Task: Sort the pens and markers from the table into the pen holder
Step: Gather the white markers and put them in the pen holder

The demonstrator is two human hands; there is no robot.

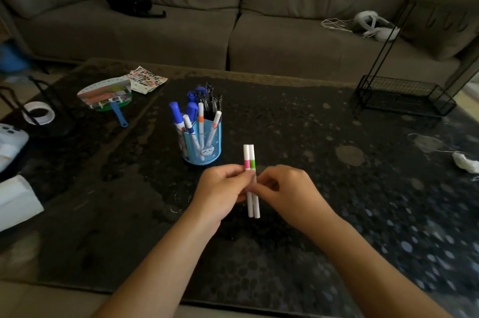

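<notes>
Forearms: both of mine come in from 6 o'clock and meet over the middle of the dark glass table [298,120].
Left hand [220,189]: curled, fingers pinching the two thin markers from the 9 o'clock side, just under their colour bands.
Right hand [287,192]: curled too, fingertips pressed on the same pair from the 3 o'clock side; nothing else in it.
Pink-banded marker [246,155]: white, slim, upright, touching its twin along the whole length, caps pointing to 12 o'clock.
Green-banded marker [252,155]: same build, lying on the 3 o'clock side of the pink one; lower ends of both stick out below my fingers.
Pen holder [203,144]: blue cup at 11 o'clock from my hands, near but apart, already stocked with blue-capped markers, black pens and several white thin ones.
Handling, as I judge it: very light, stiff plastic barrels, smooth and round, so the pair may roll or scissor apart if I squeeze unevenly.
Where to hold: mid-barrel, both together in one pinch, leaving the lower ends free to slide in.
Caution: holder looks crowded and light; a hard poke could tip it.
Table elsewhere: tape roll [39,112] and a hand fan [106,96] at 10 o'clock, no loose pens that I can make out.
</notes>
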